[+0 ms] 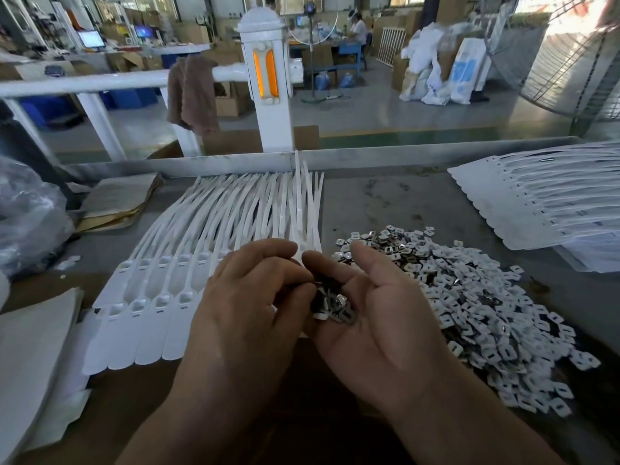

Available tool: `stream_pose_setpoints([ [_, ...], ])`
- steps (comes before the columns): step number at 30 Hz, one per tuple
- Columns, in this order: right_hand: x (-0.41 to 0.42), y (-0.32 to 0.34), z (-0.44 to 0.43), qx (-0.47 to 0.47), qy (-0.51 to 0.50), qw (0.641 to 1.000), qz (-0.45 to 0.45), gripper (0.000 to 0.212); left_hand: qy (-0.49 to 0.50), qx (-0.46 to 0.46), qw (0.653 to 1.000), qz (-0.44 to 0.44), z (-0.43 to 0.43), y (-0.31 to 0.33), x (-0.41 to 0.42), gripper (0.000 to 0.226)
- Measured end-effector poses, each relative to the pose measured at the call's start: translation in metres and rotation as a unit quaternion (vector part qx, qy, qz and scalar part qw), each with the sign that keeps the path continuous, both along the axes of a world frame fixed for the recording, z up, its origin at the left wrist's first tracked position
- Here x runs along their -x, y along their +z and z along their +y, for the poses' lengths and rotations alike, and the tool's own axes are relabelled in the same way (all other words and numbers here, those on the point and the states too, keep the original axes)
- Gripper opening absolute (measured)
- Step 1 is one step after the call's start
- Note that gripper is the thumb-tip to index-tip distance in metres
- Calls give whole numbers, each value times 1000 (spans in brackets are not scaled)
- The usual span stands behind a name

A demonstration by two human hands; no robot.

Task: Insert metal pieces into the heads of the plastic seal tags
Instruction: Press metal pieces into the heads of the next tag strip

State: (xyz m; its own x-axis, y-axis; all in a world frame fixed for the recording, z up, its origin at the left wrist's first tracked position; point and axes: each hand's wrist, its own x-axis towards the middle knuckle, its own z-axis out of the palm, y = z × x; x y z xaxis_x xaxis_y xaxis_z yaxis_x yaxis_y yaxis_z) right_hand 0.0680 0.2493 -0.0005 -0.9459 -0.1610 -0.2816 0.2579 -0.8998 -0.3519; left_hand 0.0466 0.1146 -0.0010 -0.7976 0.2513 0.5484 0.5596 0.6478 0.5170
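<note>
A fanned row of white plastic seal tags (161, 290) lies on the table, heads toward me, straps running to the back rail. My right hand (379, 317) is turned palm up and cupped, holding a small heap of metal pieces (332, 305). My left hand (245, 307) hovers over the tag heads, and its fingertips reach into that heap and pinch at a piece. To the right spreads a big pile of metal pieces (469, 297). Both hands cover the right end of the tag row.
A second stack of white tags (543, 199) lies at the back right. Folded brown paper (114, 203) and a clear plastic bag (27, 216) sit at the left, white sheets (33, 360) at the near left. A metal rail (402, 154) edges the table's back.
</note>
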Motion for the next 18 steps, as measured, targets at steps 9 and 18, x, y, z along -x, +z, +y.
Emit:
stream_pose_setpoints([
  [9,0,-1,-4,3,11,999,38,31,31,-28,999,14,0,2,-4,14],
  [18,-3,0,-7,-142,53,987,51,20,24,-78,996,-21,6,7,-4,14],
])
